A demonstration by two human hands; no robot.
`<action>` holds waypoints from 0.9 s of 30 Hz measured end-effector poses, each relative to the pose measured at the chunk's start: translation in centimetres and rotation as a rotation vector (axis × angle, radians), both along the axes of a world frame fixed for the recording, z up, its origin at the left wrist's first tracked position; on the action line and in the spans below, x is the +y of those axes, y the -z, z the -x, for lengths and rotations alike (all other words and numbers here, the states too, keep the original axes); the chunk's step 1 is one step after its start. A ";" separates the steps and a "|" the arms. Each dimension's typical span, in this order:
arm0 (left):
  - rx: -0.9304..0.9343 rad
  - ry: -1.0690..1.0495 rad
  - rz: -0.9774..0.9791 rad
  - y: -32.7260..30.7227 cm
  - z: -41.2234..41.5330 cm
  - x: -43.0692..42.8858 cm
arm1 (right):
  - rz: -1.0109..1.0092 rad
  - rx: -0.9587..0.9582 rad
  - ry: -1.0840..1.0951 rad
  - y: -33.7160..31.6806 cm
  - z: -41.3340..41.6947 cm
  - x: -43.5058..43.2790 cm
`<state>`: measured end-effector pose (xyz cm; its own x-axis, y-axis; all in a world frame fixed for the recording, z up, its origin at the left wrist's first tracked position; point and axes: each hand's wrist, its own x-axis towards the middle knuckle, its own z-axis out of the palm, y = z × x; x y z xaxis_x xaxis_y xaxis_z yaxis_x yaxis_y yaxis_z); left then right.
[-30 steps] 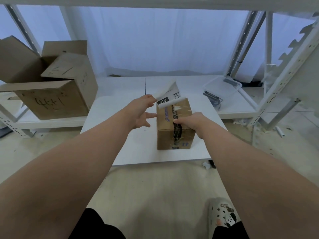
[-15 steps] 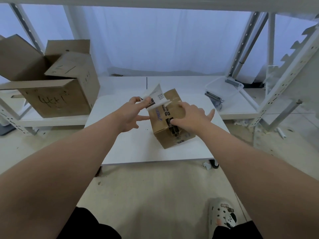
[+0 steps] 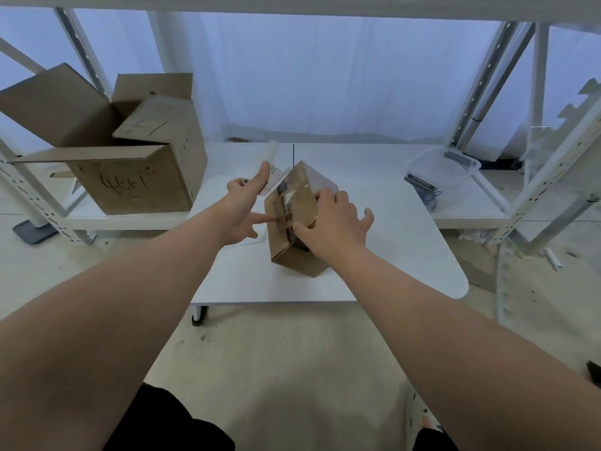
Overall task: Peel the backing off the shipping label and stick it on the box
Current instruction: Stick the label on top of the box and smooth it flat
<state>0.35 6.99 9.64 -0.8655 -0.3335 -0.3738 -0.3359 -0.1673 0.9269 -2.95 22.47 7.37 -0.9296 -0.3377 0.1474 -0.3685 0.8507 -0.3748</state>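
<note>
- The small box (image 3: 294,219) sits tipped up on one edge on the white table (image 3: 406,255), in the middle.
- The right hand (image 3: 331,222) lies on top of the box with its fingers spread and holds it steady.
- The left hand (image 3: 242,208) is just beside the box. Its thumb and fingers pinch the white label (image 3: 272,179) near the box's far top corner, and one finger points at the box's side.
- The label looks thin, light and floppy. I think it can fold and stick to itself, so it is best held by a corner.
- The box looks light and stiff. It is easy to hold by its sides.
- The label is blurry and partly behind the thumb. I cannot tell if the backing is off yet.
- The right hand hides part of the box top.
</note>
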 end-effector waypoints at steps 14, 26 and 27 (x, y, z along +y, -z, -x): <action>0.022 0.017 0.000 -1.1 -0.3 0.8 | 0.526 -0.569 0.077 -0.1 2.6 1.6; -0.055 0.065 0.062 -0.4 -1.1 0.8 | 0.023 -0.352 -0.006 0.4 2.8 2.9; -0.038 0.037 0.068 -0.5 -1.1 0.8 | 0.021 -0.362 -0.007 0.3 2.9 2.9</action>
<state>1.49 7.77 10.13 -0.8633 -0.3269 -0.3846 -0.3762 -0.0912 0.9220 -5.81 25.41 7.04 -0.9204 -0.3449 -0.1842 -0.2146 0.8394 -0.4994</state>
